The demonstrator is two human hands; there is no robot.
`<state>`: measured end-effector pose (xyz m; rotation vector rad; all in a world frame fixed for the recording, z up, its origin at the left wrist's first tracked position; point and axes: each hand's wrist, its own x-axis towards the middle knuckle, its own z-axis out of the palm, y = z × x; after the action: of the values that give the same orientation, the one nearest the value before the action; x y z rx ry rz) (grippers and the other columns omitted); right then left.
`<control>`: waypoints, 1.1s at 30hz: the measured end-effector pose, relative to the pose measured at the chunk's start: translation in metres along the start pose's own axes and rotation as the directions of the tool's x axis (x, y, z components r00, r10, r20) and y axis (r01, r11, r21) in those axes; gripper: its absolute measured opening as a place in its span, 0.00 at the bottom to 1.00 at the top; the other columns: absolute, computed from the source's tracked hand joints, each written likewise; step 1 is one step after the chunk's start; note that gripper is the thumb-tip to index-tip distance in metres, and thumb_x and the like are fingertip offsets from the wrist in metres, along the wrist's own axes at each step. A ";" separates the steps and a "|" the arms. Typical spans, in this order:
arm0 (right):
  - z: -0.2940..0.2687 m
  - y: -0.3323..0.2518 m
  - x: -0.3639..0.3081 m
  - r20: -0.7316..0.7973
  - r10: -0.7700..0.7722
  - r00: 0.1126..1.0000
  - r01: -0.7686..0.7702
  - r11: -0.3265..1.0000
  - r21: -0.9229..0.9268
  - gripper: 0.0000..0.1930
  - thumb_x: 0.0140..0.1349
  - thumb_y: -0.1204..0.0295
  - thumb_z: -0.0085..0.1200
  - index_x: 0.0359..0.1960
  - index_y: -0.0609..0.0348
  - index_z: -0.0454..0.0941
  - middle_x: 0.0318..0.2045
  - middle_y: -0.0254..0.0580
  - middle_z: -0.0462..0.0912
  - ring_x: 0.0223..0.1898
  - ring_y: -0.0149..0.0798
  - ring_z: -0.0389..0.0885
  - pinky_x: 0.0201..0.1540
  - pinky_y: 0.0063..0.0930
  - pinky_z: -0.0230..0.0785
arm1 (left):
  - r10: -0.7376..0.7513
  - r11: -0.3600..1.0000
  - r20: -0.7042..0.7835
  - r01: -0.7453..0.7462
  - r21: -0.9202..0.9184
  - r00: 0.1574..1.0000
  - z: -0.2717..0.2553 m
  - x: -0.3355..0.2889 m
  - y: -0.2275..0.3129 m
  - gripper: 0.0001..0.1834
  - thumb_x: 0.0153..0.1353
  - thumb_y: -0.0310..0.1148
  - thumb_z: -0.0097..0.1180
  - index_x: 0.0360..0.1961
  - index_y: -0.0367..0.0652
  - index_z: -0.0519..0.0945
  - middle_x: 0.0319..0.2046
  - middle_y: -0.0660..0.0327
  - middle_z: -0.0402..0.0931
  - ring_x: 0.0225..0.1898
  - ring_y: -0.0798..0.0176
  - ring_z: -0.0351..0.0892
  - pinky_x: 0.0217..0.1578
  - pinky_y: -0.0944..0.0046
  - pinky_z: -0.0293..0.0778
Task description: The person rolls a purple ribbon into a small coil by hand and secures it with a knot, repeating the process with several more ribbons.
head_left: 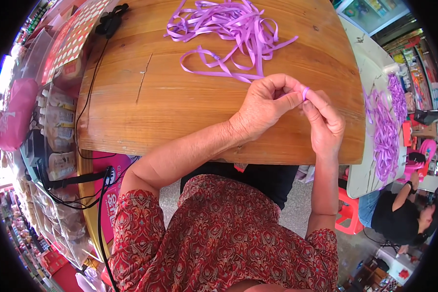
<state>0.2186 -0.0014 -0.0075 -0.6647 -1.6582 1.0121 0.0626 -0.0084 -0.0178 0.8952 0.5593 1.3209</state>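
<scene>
Both my hands meet above the right part of the wooden table point(180, 109), fingertips close together. Between them is a narrow purple ribbon point(305, 93), part of it curved over a finger. My left hand point(272, 100) pinches it between thumb and forefinger. My right hand point(326, 120) is closed on it too, its thumb against the bent fingers. Most of the held ribbon is hidden by the fingers. A tangled pile of the same purple ribbon point(250, 31) lies on the table beyond my hands, and one looped strand runs from it toward my left hand.
At right, a white table point(357, 170) carries more purple ribbon bundles point(387, 141). A person in black point(396, 216) is beyond the red stool point(348, 214). Left of the wooden table stand a clear bin of bottles point(61, 124) and a polka-dot box point(82, 31); a black cable point(88, 97) runs along its edge.
</scene>
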 end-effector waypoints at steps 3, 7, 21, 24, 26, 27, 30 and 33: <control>0.002 -0.008 0.004 0.043 -0.128 0.991 0.135 0.939 -0.317 0.13 0.56 0.85 0.53 0.44 0.63 0.78 0.33 0.39 0.79 0.32 0.31 0.75 0.33 0.19 0.66 | 0.016 0.999 -0.026 -0.015 0.037 1.000 -0.003 0.000 -0.003 0.04 0.59 0.25 0.55 0.36 0.39 0.78 0.32 0.66 0.76 0.32 0.74 0.72 0.37 0.75 0.69; 0.004 -0.013 0.002 0.025 -0.198 0.980 0.180 0.823 -0.539 0.13 0.54 0.86 0.54 0.42 0.64 0.79 0.31 0.40 0.79 0.31 0.31 0.77 0.32 0.20 0.67 | -0.088 0.996 -0.035 0.087 -0.011 0.996 0.000 -0.002 0.003 0.05 0.59 0.25 0.56 0.36 0.37 0.78 0.32 0.66 0.76 0.35 0.76 0.71 0.37 0.76 0.67; 0.014 -0.005 0.007 -0.016 -0.202 0.979 0.144 0.749 -0.646 0.13 0.50 0.87 0.57 0.38 0.63 0.76 0.30 0.40 0.81 0.30 0.30 0.78 0.33 0.20 0.70 | 0.045 0.934 -0.091 -0.010 0.357 0.995 -0.007 0.004 -0.004 0.05 0.56 0.25 0.59 0.34 0.37 0.79 0.30 0.67 0.77 0.33 0.77 0.72 0.36 0.76 0.69; 0.013 0.002 0.003 -0.084 -0.143 0.986 0.072 0.825 -0.560 0.12 0.52 0.85 0.57 0.39 0.63 0.75 0.31 0.39 0.80 0.31 0.28 0.77 0.35 0.20 0.70 | 0.070 0.935 -0.094 -0.033 0.353 0.993 -0.004 0.003 0.000 0.05 0.57 0.24 0.58 0.35 0.37 0.79 0.30 0.67 0.77 0.33 0.77 0.72 0.35 0.77 0.69; 0.012 0.003 0.001 -0.123 -0.110 0.986 0.036 0.870 -0.491 0.13 0.53 0.84 0.58 0.40 0.63 0.74 0.32 0.38 0.79 0.32 0.27 0.77 0.36 0.20 0.70 | 0.072 0.933 -0.106 -0.029 0.358 0.992 -0.003 0.003 0.001 0.04 0.57 0.24 0.58 0.35 0.37 0.79 0.29 0.68 0.77 0.33 0.77 0.72 0.37 0.76 0.70; 0.011 0.001 0.001 -0.098 -0.071 0.993 0.019 0.890 -0.455 0.13 0.54 0.84 0.56 0.42 0.64 0.73 0.34 0.38 0.79 0.34 0.27 0.76 0.39 0.20 0.70 | 0.069 0.934 -0.106 -0.027 0.356 0.992 -0.004 0.003 0.001 0.04 0.57 0.24 0.58 0.35 0.37 0.79 0.29 0.68 0.77 0.33 0.77 0.72 0.37 0.76 0.70; 0.006 -0.002 0.003 -0.052 0.085 0.995 -0.093 0.974 -0.204 0.13 0.57 0.83 0.54 0.44 0.65 0.72 0.36 0.38 0.78 0.37 0.27 0.76 0.42 0.20 0.69 | 0.049 0.965 -0.069 -0.029 0.259 0.996 -0.004 0.001 0.006 0.05 0.58 0.26 0.57 0.33 0.34 0.78 0.29 0.63 0.78 0.32 0.75 0.74 0.35 0.75 0.71; -0.002 -0.003 0.004 0.006 0.210 0.978 -0.210 0.975 0.069 0.14 0.59 0.83 0.51 0.47 0.66 0.71 0.38 0.38 0.78 0.38 0.27 0.76 0.43 0.20 0.69 | -0.118 0.979 -0.087 0.131 0.156 0.989 0.000 0.000 0.020 0.06 0.59 0.28 0.55 0.34 0.34 0.78 0.30 0.62 0.78 0.34 0.74 0.74 0.38 0.74 0.71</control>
<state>0.2196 0.0009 -0.0034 -0.8069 -1.5679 1.2139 0.0514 -0.0084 -0.0016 0.9279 0.7794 1.2130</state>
